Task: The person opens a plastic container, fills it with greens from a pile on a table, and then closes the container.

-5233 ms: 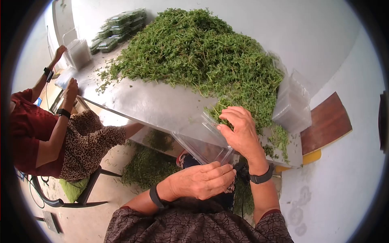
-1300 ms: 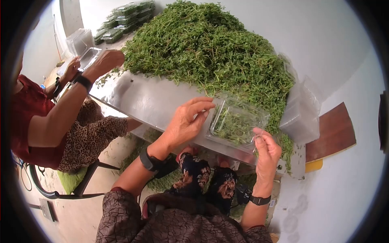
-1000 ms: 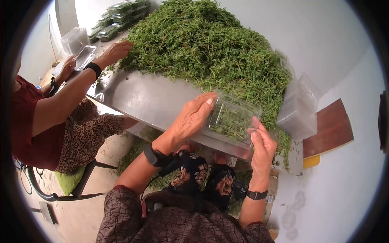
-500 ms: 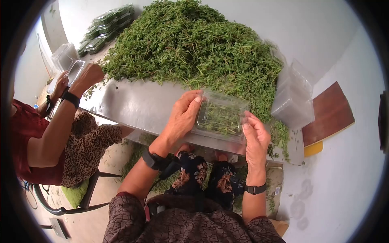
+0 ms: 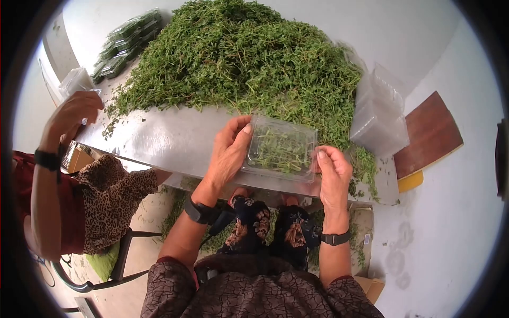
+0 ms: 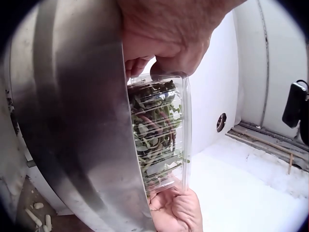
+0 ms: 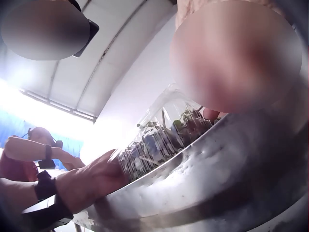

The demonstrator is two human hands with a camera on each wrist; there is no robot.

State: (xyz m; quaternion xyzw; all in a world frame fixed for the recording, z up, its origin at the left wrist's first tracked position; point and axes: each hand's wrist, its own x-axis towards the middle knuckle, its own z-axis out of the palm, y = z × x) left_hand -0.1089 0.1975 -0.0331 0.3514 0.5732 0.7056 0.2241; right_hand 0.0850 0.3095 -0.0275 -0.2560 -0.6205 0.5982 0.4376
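A clear plastic clamshell box with leafy green sprigs inside sits at the table's near edge, its lid down over the greens. My left hand grips its left side, thumb on top near the corner. On the opposite side my right hand pinches the box's right edge between thumb and fingers. In the left wrist view the box stands at the metal edge, packed with leaves and stems, a small leaf poking out at the rim. The right wrist view shows the greens through the box's ribbed wall.
A large heap of greens covers the back of the metal table. Stacked clear boxes stand at right, filled boxes at back left. Another person's arm reaches over the left end. A brown board leans at right.
Five seconds ago my hands held an open box; now it contains greens and its lid is down. My left hand has settled on its left side. The other person's arm has drawn left.
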